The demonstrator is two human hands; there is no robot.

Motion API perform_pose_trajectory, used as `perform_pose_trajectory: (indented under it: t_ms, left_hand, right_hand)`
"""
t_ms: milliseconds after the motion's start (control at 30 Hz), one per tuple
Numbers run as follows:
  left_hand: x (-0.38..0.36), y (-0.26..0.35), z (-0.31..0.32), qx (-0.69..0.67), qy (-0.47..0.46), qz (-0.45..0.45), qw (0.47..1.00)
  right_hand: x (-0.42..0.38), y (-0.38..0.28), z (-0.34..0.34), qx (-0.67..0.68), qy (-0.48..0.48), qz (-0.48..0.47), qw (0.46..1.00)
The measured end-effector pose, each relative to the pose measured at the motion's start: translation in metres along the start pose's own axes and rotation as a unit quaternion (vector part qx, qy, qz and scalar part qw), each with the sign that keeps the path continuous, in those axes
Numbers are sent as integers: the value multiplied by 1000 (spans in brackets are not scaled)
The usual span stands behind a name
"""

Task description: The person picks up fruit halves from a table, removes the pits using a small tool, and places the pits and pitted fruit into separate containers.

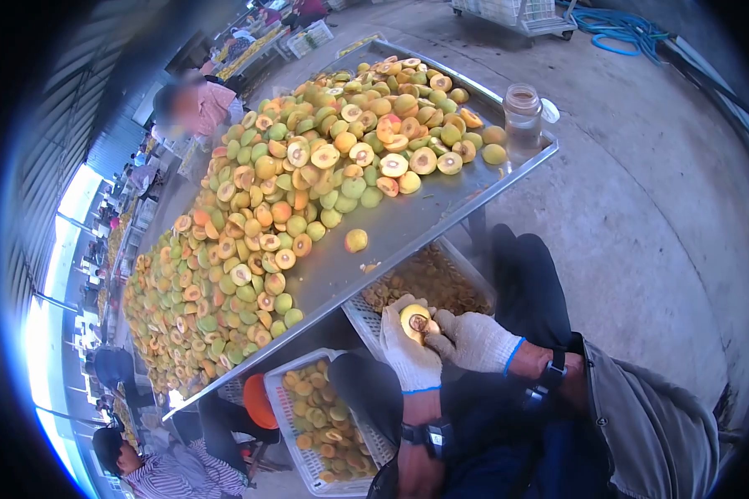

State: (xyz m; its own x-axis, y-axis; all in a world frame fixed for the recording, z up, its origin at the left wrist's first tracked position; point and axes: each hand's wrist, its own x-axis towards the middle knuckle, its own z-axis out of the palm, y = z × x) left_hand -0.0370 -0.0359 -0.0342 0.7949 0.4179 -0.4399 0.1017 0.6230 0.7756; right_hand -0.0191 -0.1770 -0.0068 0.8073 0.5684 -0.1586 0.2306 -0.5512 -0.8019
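Note:
My left hand (409,353), in a white knit glove with a blue cuff, is closed around a peach half (414,321). The cut face is turned up, with the brown stone hollow showing in its middle. My right hand (478,341), gloved the same way, has its fingers curled and pressed against the right side of that half. Whatever the right fingers grip is hidden. Both hands are above a white crate (366,320) that holds brown stones and scraps (424,279). Ahead, a metal table (333,270) bears a large heap of halved peaches (308,170).
A clear jar (522,121) stands at the table's right corner. Below the table's front edge, another white crate (295,432) holds peach halves. An orange seat (259,402) and a person in stripes (171,472) are at lower left. Another person (212,108) sits across the table.

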Motion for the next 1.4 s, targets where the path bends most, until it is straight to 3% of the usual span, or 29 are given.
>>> perform_pose_trajectory:
  t_ms: [67, 200, 300, 367, 467, 600, 667, 700, 767, 800, 933, 1000, 1333, 1400]
  left_hand:
    - [-12, 11, 24, -37, -11, 48, 998]
    - [-9, 11, 18, -29, -34, 62, 997]
    - [3, 4, 5, -111, -33, 49, 992]
    - [5, 4, 1, -160, -82, 74, 981]
    - [-12, 5, 15, -97, -54, 145, 983]
    - [-9, -6, 3, -119, -120, 125, 978]
    - [-10, -1, -7, -72, -167, 42, 982]
    - [-10, 2, -14, -72, -167, 42, 982]
    - [-10, 13, -21, 181, -181, 133, 957]
    - [-16, 25, -22, 110, -203, 54, 971]
    - [-2, 14, -36, 27, -205, 52, 977]
    - [-6, 13, -33, -89, -224, 58, 969]
    - [-13, 12, -27, -105, -228, 65, 966]
    - [-12, 12, -26, -154, -264, 68, 950]
  right_hand:
    - [3, 6, -2, -10, 9, -8, 1000]
    - [2, 7, 0, 5, 57, -57, 997]
    - [-1, 6, 4, 57, 80, -25, 995]
    - [-4, 5, 4, 81, 80, -18, 993]
    - [-9, 2, 12, 119, 79, -11, 990]
    - [-11, -5, 9, 148, 91, -3, 985]
    - [-12, -3, 9, 142, 112, -10, 983]
    - [-11, -2, 9, 135, 133, -19, 982]
    - [-6, 5, 9, 79, 143, -36, 986]
    - [-4, 7, 9, 24, 152, -52, 987]
    - [-6, -1, 5, 4, 157, -53, 986]
    - [-11, -3, 4, -3, 120, -26, 992]
    - [-8, -10, 11, 24, 114, -15, 993]
    - [-8, -10, 13, 14, 131, -39, 991]
